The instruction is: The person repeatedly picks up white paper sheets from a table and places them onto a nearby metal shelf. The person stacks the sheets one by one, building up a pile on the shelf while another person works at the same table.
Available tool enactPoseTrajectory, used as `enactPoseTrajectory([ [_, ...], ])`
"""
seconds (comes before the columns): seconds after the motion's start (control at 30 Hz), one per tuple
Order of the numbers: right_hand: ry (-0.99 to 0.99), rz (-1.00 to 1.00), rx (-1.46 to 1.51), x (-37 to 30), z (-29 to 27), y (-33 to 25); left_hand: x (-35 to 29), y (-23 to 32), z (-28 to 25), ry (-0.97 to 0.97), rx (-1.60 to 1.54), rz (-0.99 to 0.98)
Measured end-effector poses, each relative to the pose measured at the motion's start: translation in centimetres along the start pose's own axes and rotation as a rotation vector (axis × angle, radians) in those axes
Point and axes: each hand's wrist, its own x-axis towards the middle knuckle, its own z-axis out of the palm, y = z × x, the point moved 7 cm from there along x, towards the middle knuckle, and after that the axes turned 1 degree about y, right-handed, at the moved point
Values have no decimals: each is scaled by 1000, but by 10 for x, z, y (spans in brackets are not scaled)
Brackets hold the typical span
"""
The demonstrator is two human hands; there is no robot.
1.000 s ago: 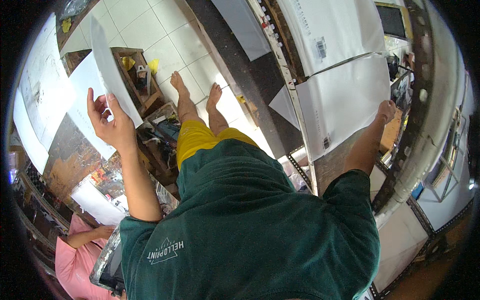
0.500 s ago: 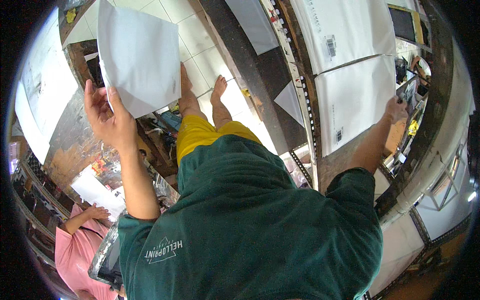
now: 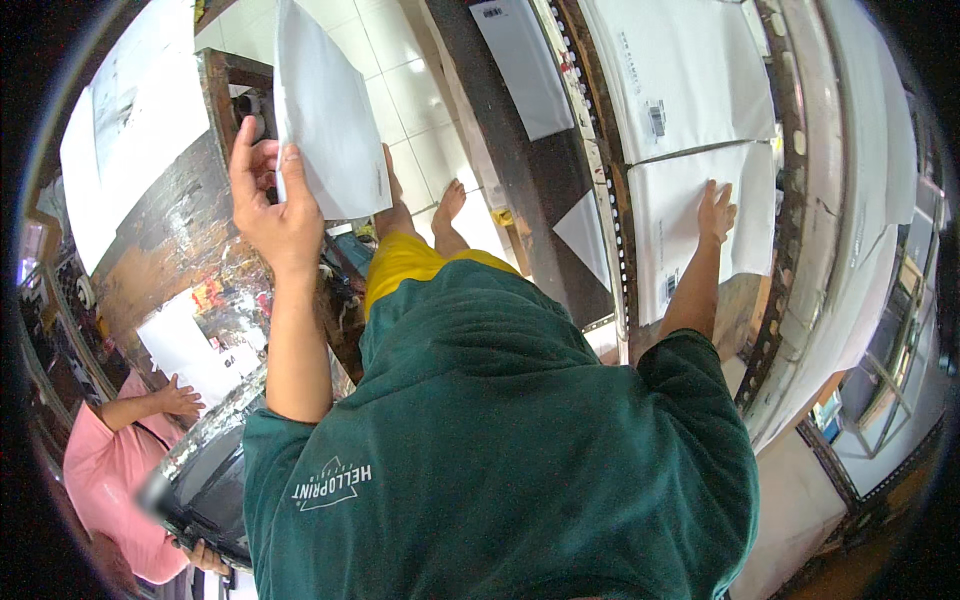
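My left hand (image 3: 280, 205) is closed on the edge of some white sheets (image 3: 335, 130), thumb on the near face and fingers behind. They hang upright and bowed, with faint small print near one corner; how many there are I cannot tell. On the right, my right hand (image 3: 714, 212) lies with fingers apart on a flat white sheet (image 3: 665, 215) on a rack. That sheet carries a small barcode and a line of print. Just beyond it lies a second white sheet (image 3: 690, 75) marked the same way.
Further white sheets lie on a dark lower shelf (image 3: 520, 190). A paint-stained table (image 3: 180, 230) stands at left, with large white sheets (image 3: 130, 120) on it. A co-worker in pink (image 3: 110, 480) is at lower left. A perforated metal rail (image 3: 785, 215) edges the rack.
My right hand has come in from beyond the rack's right side onto the nearer sheet. The sheets in my left hand have turned more edge-on. The whole view has shifted.
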Motion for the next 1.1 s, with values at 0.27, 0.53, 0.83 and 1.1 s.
enactPoseTrajectory([
  [0.27,184,82,88,3,-12,-1,-14,30,-20,-45,-8,11],
  [0.53,-352,-824,989,-210,-86,-246,-30,54,11,-212,-16,64],
  [0.83,-700,-1245,943,-341,-85,-326,-78,81,35,-336,-109,274],
  [1.1,-470,-1123,673,-283,-58,-302,-92,19,31,-610,61,81],
])
